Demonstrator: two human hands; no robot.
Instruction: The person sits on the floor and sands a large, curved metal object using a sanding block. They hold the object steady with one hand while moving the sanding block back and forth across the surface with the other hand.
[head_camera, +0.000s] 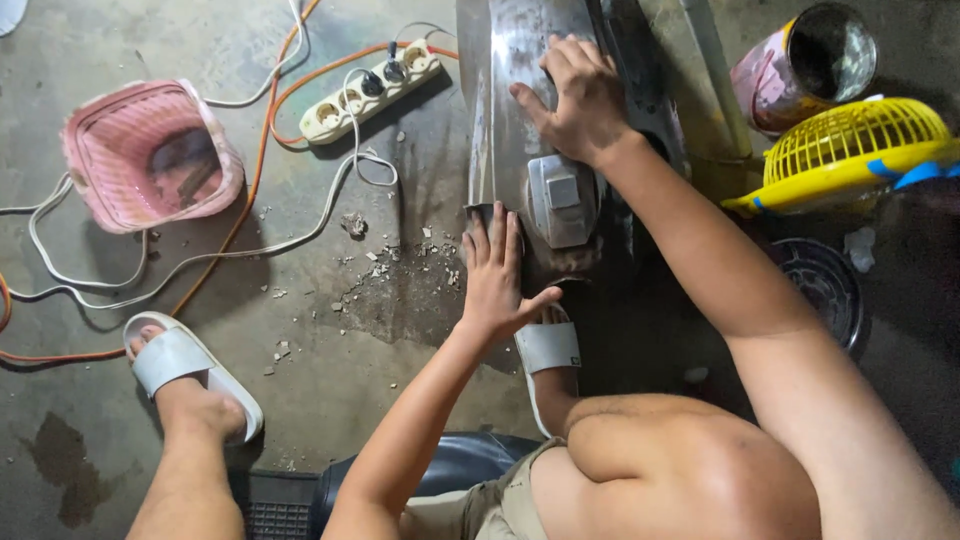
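Grey metal panel (520, 120) lying on the concrete floor (330, 370), left hand (497, 275) pressing flat, fingers spread, on its near end, right hand (578, 100) resting open-palmed further up, pink basket (150, 150) and power strip (370, 90) sitting nearby.

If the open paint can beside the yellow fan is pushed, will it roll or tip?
The paint can already leans, so a push would probably tip it. Being round, it could then roll toward the yellow fan. It looks empty inside, so it is likely light.
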